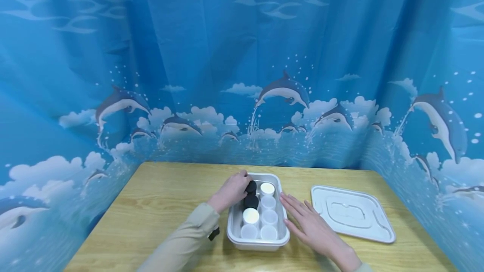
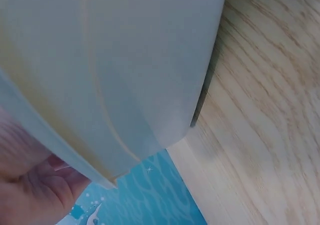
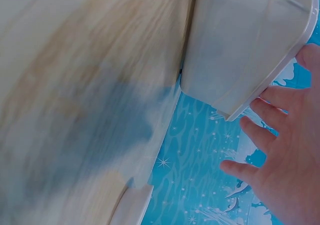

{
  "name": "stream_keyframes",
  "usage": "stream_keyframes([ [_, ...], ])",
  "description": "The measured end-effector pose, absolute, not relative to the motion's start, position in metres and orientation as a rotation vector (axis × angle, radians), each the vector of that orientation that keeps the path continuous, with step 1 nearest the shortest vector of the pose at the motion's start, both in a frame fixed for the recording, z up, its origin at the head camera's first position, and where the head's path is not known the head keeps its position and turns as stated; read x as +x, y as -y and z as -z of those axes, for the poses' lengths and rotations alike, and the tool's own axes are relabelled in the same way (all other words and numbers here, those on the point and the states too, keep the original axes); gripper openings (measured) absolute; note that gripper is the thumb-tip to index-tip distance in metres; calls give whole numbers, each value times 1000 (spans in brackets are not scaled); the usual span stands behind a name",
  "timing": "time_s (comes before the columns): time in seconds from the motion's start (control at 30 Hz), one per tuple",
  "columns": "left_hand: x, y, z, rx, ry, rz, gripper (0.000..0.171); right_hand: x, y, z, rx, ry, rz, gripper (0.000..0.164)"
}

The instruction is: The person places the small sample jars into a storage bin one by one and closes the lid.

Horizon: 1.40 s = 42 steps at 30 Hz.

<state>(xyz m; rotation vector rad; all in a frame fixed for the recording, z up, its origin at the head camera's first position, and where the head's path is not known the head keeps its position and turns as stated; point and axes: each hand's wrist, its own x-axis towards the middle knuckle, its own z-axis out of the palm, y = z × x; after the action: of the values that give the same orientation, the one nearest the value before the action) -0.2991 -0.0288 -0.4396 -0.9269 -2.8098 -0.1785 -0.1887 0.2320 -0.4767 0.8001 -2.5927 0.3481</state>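
Note:
A white rectangular box [image 1: 257, 244] stands on the table with two rows of small round containers inside. Most are white or translucent, like this white container [image 1: 251, 216]; two dark ones, a black container [image 1: 251, 202] and a farther black container [image 1: 251, 187], lie in the left row. My left hand [image 1: 233, 189] reaches over the left rim, its thumb and fingers around the farther black container; its fingertips are partly hidden. In the left wrist view, the box wall [image 2: 135, 65] covers much of that hand. My right hand [image 1: 310, 226] touches the right rim with fingers extended and spread.
A white lid [image 1: 345, 213] lies flat on the wooden table [image 1: 177, 192], right of the box. A blue curtain [image 1: 234, 53] printed with dolphins hangs behind the table and along both sides.

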Motion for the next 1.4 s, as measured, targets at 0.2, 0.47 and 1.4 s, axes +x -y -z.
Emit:
stream_keyframes([
  [0.2,-299,28,443,-950,2782,148,34,-190,-232,478,812,2584,-353,57],
  [0.47,-299,30,448,-979,2726,165,30,-191,-233,479,816,2583,-356,57],
  [1.4,-274,48,427,-550,2704,1352,25,-191,-233,474,809,2648,-621,62],
])
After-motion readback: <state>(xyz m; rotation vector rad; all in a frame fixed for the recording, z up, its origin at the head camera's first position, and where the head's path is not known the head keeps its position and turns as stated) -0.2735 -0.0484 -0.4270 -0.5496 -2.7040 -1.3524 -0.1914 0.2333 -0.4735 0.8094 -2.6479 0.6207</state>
